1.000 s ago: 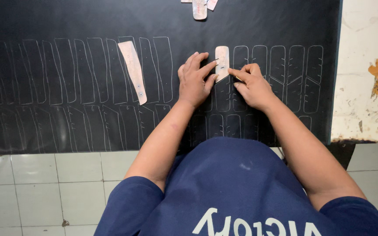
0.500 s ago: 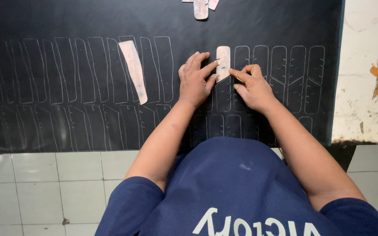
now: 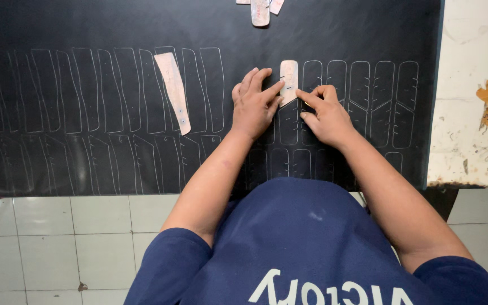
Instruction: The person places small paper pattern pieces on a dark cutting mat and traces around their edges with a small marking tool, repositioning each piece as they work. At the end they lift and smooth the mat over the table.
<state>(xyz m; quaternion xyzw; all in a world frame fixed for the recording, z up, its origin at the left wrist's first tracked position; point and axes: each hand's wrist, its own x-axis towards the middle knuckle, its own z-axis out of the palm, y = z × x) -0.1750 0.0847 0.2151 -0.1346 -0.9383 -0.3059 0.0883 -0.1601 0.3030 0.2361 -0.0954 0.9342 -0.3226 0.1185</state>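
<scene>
Two bare hands rest on the black sheet [image 3: 86, 28] marked with rows of traced outlines. Left hand [image 3: 253, 104] lies flat, fingers spread, fingertips pinning the small pale template [image 3: 288, 82] against the sheet; right hand [image 3: 326, 113] points its forefinger at the template's lower edge, grasping nothing. This thin card piece looks light, stiff and apt to slide, so it is best pressed flat from above. Farther off lie a longer template [image 3: 175, 91] and spare pieces [image 3: 260, 10].

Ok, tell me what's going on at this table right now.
A person in a blue shirt leans over a black sheet covered in traced white outlines. The left hand pins a small pale template flat on the sheet, while the right hand rests at its edge, index fingertip touching. A longer pale template lies alone to the left, and more pieces sit at the top edge.
</scene>
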